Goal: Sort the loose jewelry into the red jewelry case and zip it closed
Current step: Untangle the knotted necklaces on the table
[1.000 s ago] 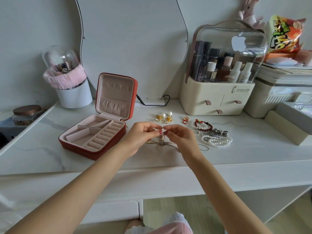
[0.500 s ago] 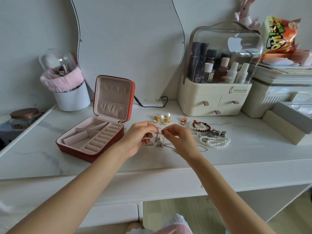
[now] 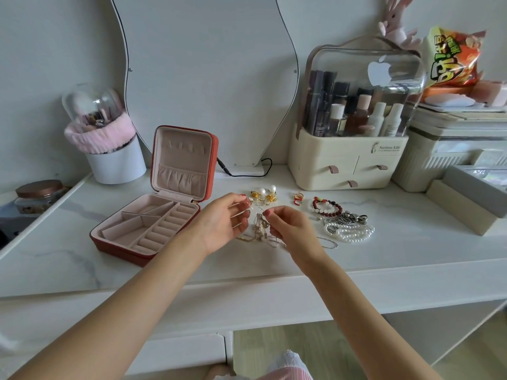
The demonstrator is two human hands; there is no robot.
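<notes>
Left hand (image 3: pixel 222 223) and right hand (image 3: pixel 288 229) each pinched thin chain (image 3: pixel 259 227) (tangled, dangling). Risk: hard pull would tighten knot; slipped grip would drop chain on bench (image 3: pixel 397 248), short of red case (image 3: pixel 142 229).

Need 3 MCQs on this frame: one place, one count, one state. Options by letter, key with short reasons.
1. Where does the red jewelry case sit relative to the tangled chains?
A. To their left
B. To their right
C. On top of them

2. How many drawer pulls show on the cream cosmetics organizer?
A. One
B. Three
C. Five

3. What state is the case in?
A. Zipped shut
B. Open, compartments empty
C. Open, full of pearls

Key:
1 A, the case lies left of the chains, beyond the left hand.
2 B, two pulls above, one below.
3 B, the lid stands up and the pink tray is bare; the pearl strand lies on the tabletop, right of the right hand.
</notes>
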